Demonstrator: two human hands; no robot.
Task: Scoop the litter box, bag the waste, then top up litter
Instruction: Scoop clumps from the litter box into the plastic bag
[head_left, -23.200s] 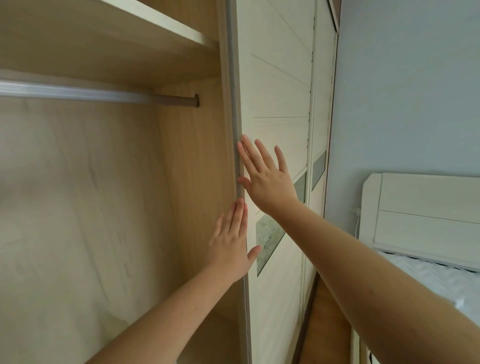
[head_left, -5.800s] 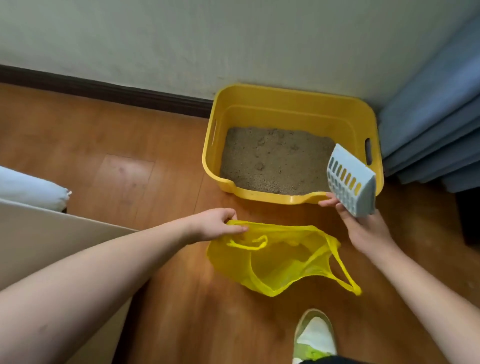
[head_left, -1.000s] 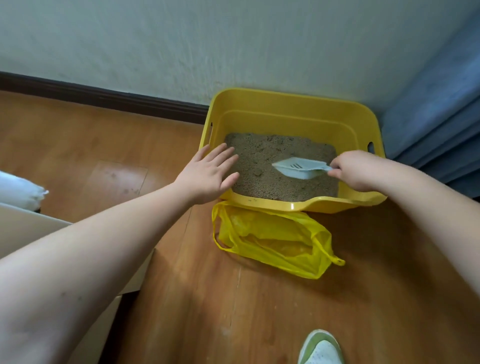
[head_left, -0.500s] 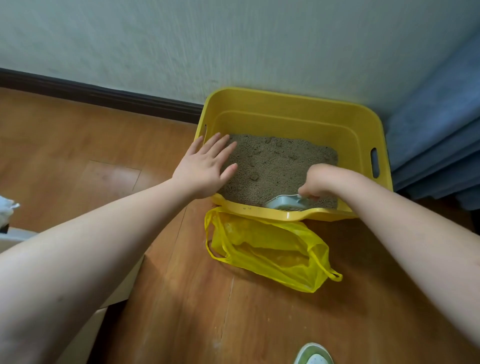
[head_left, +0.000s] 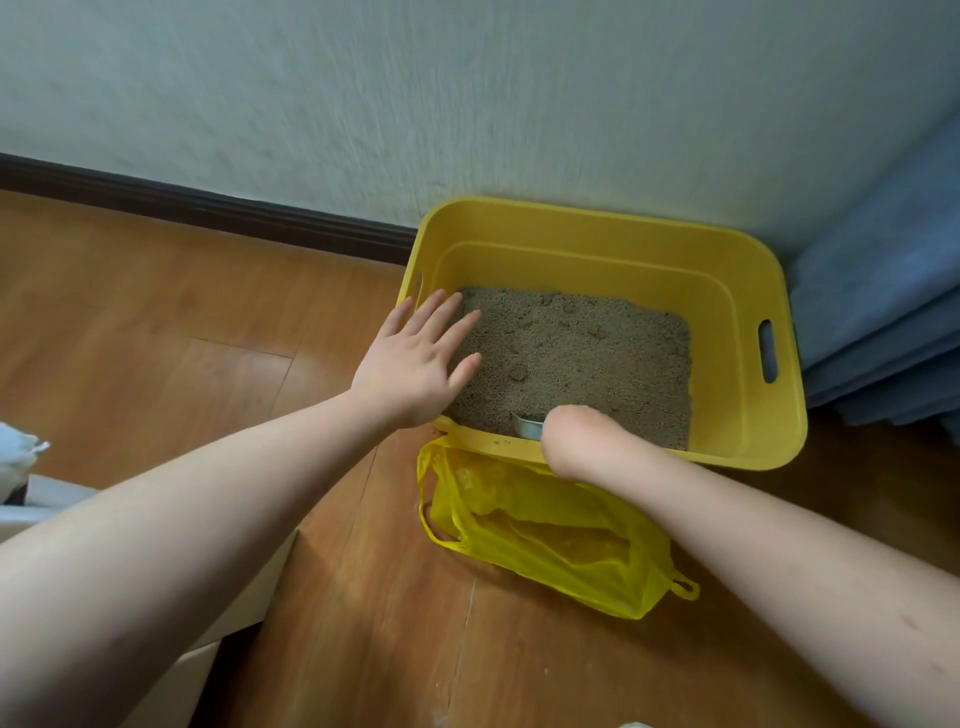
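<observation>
— What's in the smooth yellow litter box (head_left: 748, 291)?
— Grainy brown litter (head_left: 582, 353). The left hand (head_left: 415, 364) lies flat on the rim. The right hand (head_left: 566, 436) holds a grey scoop (head_left: 527, 425).
— And the bag?
— The crinkly yellow bag (head_left: 545, 540) lies on the wood floor (head_left: 208, 332), touching the box.

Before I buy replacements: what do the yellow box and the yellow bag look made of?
The litter box looks like rigid moulded plastic: smooth, slightly glossy walls, a rolled rim and a cut-out handle slot. The bag looks like thin plastic film: crinkled, translucent, with loop handles, lying limp on the floor.
</observation>
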